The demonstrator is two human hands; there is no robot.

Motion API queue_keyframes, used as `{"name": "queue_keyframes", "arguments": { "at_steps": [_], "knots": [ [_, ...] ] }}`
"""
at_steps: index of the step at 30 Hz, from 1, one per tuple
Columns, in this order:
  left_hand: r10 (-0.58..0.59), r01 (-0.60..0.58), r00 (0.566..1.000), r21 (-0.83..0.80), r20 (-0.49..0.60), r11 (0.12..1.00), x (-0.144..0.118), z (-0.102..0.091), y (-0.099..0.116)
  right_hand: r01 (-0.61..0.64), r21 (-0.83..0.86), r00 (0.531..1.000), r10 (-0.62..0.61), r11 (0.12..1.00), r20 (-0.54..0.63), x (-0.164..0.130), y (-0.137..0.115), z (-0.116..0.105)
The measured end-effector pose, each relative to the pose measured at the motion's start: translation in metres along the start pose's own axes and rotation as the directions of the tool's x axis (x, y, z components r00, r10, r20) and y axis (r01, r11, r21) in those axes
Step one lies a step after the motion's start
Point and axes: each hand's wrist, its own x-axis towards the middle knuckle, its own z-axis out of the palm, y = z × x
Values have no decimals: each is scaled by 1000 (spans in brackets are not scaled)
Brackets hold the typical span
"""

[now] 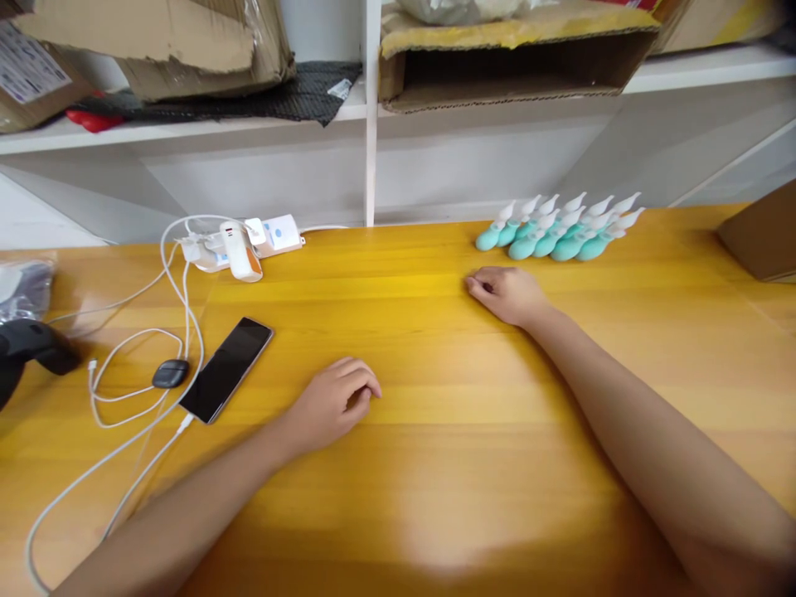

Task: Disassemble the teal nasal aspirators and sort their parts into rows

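Nearest the front edge of the yellow wooden surface (pixel 435 464), both forearms reach in from below. The left hand (pixel 332 406) rests palm down near the middle of the surface, its fingers loosely curled under and holding nothing. Just to its left lies a dark phone (pixel 227 369), face up and set at an angle, with a white cable (pixel 124 452) plugged into its near end and looping off toward the left edge past a small black puck (pixel 170 373).

Farther in, the right hand (pixel 507 294) lies on the surface with its fingers curled into a loose fist, also empty. It is the hand closest to the cluster of teal and white bulb-shaped pieces (pixel 560 228), which lie packed side by side near the back edge, right of centre, their white tips pointing up and to the right. The hand sits near the cluster's left end without touching it.

Taking one piece cleanly would, in my judgement, mean opening the fingers first and pinching an outer piece by its teal bulb, since the rest lie touching and a sideways nudge could scatter them.

At the back edge to the left sits a white power strip (pixel 249 240) with plugs. Behind the surface, a white shelf (pixel 186 128) carries cardboard boxes (pixel 516 58).
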Motion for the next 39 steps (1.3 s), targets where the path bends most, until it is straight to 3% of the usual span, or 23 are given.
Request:
{"name": "queue_keyframes", "arguments": {
  "at_steps": [39],
  "knots": [
    [-10,9,1000,2,18,1000,1,-2,1,-5,33,1000,6,999,-19,-1,-3,-2]
  ]
}}
